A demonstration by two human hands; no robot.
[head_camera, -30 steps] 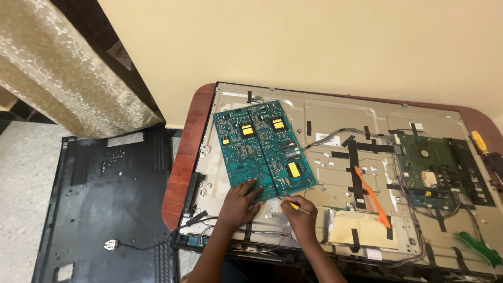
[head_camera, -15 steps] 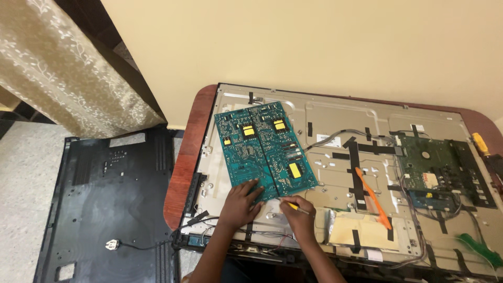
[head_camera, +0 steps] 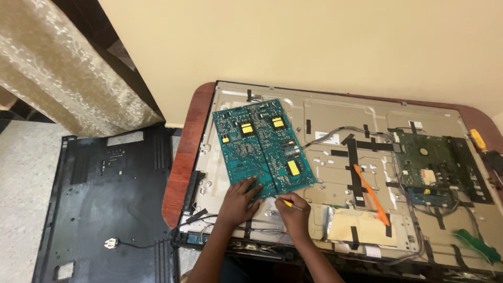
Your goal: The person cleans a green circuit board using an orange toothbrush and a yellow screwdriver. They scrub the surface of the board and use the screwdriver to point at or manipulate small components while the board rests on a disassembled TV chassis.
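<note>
A large teal circuit board [head_camera: 262, 149] lies face down and slightly skewed on the bare metal back of an opened flat television [head_camera: 335, 126], which rests on a wooden table. My left hand [head_camera: 240, 202] presses flat on the metal chassis, fingertips touching the board's near edge. Beside it, my right hand [head_camera: 294, 216] grips a thin yellow-handled tool [head_camera: 289, 204] whose tip points at the board's near corner.
An orange pry tool [head_camera: 371, 194] lies on black tape at mid-panel. A green main board [head_camera: 437, 165] sits at right, a green tool [head_camera: 478, 246] near the front right, a yellow-handled screwdriver [head_camera: 478, 139] at the far right. The television's black back cover [head_camera: 102, 202] lies on the floor left.
Both hands stay at the board's near edge with hardly any shift. The view has drifted slightly.
</note>
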